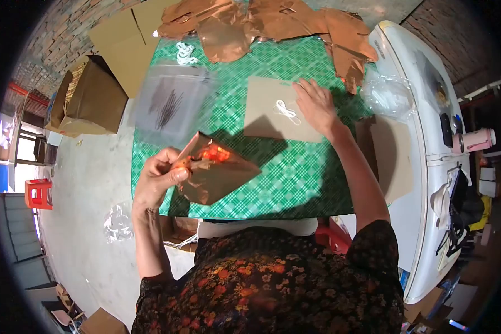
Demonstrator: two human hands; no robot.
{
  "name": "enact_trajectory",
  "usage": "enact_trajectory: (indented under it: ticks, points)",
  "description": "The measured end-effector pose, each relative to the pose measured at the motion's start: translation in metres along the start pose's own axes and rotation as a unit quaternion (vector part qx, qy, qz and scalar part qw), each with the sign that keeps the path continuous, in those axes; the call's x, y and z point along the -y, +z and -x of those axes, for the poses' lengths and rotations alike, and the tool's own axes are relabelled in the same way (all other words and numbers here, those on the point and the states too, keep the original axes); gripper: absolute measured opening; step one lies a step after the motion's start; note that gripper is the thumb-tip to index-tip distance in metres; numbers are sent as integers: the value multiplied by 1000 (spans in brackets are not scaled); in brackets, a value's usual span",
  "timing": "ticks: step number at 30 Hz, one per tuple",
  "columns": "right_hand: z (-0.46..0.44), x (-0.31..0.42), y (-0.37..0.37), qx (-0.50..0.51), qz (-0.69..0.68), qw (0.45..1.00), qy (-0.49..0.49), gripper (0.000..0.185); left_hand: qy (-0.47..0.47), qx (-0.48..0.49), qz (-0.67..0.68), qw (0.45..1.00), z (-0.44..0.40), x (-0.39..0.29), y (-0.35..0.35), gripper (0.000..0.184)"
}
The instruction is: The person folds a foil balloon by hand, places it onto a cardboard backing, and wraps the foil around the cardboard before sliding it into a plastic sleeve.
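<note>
My left hand (160, 177) grips a folded copper-coloured foil sheet or pouch (220, 178) between thumb and fingers, above the front left of the table. Light shines orange off its upper fold. Over at the right, my right hand (315, 106) lies with fingers stretched out on the upper right edge of a square tan cardboard sheet (261, 111). A small looped bundle of white string (285, 110) rests on that cardboard, left of the right hand. Whether the fingertips hold the cardboard's edge is hard to see.
Crumpled copper foil pieces (228, 42) lie along the table's back edge. A stack of clear plastic bags (175, 103) and white cord (186, 54) are at the left. Clear plastic (392, 92) sits by the white fridge (428, 183). A cardboard box (94, 100) stands left of the green-covered table (295, 183).
</note>
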State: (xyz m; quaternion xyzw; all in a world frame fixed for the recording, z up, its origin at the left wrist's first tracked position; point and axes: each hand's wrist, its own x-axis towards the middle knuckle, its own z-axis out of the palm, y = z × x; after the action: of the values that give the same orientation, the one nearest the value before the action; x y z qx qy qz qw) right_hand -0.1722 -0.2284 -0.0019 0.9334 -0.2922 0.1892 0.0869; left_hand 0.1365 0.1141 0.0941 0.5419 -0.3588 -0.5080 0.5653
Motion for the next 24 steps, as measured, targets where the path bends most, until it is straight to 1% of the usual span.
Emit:
enact_trajectory:
  ticks: [3, 6, 7, 8, 9, 10, 12, 13, 14, 15, 16, 17, 18, 19, 20, 23, 24]
  points:
    - [27, 23, -10, 17, -25, 999, 18, 50, -12, -25, -10, 1000, -8, -16, 6, 25]
    - [52, 48, -23, 60, -26, 997, 36, 52, 65, -71, -55, 994, -26, -22, 29, 21]
    - [60, 57, -26, 56, -33, 997, 42, 52, 88, -82, -67, 991, -35, -23, 39, 20]
    - [66, 66, -30, 51, -40, 997, 48, 52, 219, -107, -196, 950, -50, -18, 48, 19]
    - [70, 72, -34, 46, -47, 996, 53, 51, 343, -128, -318, 874, -63, -11, 59, 18]
    - [72, 76, -38, 58, -36, 996, 56, 53, 369, -138, -355, 848, -67, -14, 77, 17]
    - [80, 71, -28, 54, -80, 992, 76, 55, 483, -105, -426, 757, -86, -1, 97, 19]
    - [82, 68, -27, 52, -102, 990, 88, 56, 497, -93, -447, 738, -92, 12, 107, 21]
    - [88, 61, -28, -5, -188, 977, 99, 58, 519, -67, -435, 733, -95, 23, 119, 21]
    - [92, 54, -33, -62, -270, 954, 110, 60, 521, -64, -429, 736, -97, 25, 123, 22]
    - [94, 51, -39, -120, -350, 921, 120, 62, 528, -21, -455, 717, -98, 39, 130, 23]
    - [98, 50, -44, -127, -341, 925, 114, 64, 535, 23, -478, 696, -99, 56, 139, 24]
    - [102, 51, -53, -134, -332, 928, 107, 66, 540, 36, -477, 693, -96, 63, 145, 19]
    - [106, 52, -60, -140, -323, 931, 101, 68, 536, 49, -491, 685, -93, 68, 147, 18]
    - [111, 53, -67, -118, -314, 937, 100, 64, 531, 61, -506, 677, -89, 72, 147, 17]
    - [125, 63, -80, -63, -224, 971, 50, 56, 521, 85, -547, 649, -84, 83, 143, 14]
    - [129, 67, -81, -71, -170, 982, 35, 49, 521, 90, -559, 638, -82, 84, 142, 13]
